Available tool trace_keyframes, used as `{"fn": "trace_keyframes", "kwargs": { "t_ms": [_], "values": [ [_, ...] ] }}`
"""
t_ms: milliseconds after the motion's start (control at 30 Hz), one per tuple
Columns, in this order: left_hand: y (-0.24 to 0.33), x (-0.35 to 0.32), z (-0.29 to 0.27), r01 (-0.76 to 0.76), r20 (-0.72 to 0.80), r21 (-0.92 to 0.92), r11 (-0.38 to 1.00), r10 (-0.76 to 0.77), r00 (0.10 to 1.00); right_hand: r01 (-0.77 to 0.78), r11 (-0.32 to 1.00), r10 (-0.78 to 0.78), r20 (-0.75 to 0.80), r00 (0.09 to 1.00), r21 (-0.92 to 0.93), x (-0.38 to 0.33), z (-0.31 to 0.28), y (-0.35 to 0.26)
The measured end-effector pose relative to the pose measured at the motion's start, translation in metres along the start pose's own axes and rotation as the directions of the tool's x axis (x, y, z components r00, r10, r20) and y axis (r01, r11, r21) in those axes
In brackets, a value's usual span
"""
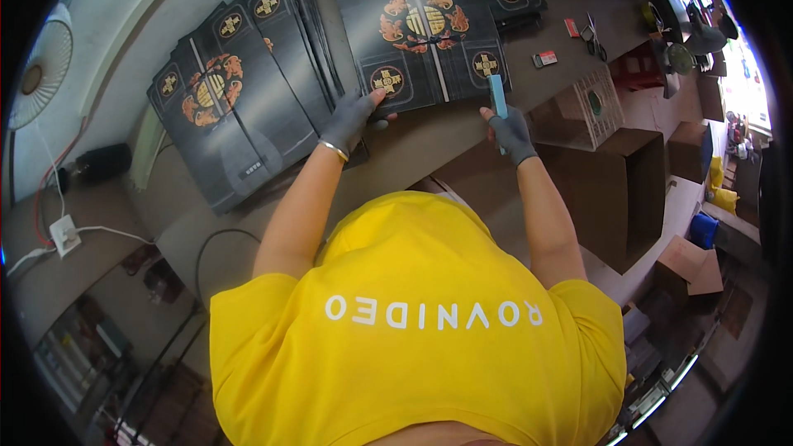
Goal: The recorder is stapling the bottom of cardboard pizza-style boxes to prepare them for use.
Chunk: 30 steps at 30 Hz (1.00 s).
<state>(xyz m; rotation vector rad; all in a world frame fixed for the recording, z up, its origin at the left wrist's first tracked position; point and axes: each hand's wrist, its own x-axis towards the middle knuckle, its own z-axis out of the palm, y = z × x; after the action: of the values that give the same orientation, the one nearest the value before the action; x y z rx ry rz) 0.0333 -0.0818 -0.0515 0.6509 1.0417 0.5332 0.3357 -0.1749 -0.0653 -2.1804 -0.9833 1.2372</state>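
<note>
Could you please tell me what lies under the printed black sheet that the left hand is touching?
The brown table shows beneath the black sheet; whether more sheets lie under it is hidden.

You see an evenly lit scene with soft shadows. Strong daylight enters at the upper right, where the window area is overexposed. Straight edges bend toward the black circular rim. The centre is sharp; the periphery is softer.
</note>
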Motion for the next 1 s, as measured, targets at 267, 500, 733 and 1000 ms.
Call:
{"fn": "trace_keyframes", "kwargs": {
  "t_ms": [267,500,733,1000],
  "values": [
    [-0.068,0.037,0.07,0.07,0.119,-0.549,0.833,-0.005,0.993,-0.063,0.956,0.03,0.119,0.992,0.287,-0.042,0.055,-0.018],
    [-0.002,0.049,-0.004,-0.094,0.069,0.264,0.96,0.079,0.995,-0.112,0.948,-0.1,0.61,0.786,0.299,-0.087,-0.015,0.015],
    [0.099,0.038,-0.05,-0.368,-0.075,0.594,0.716,0.504,0.86,-0.024,0.951,-0.046,0.217,0.975,0.309,-0.059,-0.018,0.049],
    [-0.018,0.056,0.038,0.267,0.218,0.15,0.952,-0.295,0.93,0.097,0.995,-0.103,0.276,0.956,0.036,-0.023,-0.028,0.03]
  ]
}}
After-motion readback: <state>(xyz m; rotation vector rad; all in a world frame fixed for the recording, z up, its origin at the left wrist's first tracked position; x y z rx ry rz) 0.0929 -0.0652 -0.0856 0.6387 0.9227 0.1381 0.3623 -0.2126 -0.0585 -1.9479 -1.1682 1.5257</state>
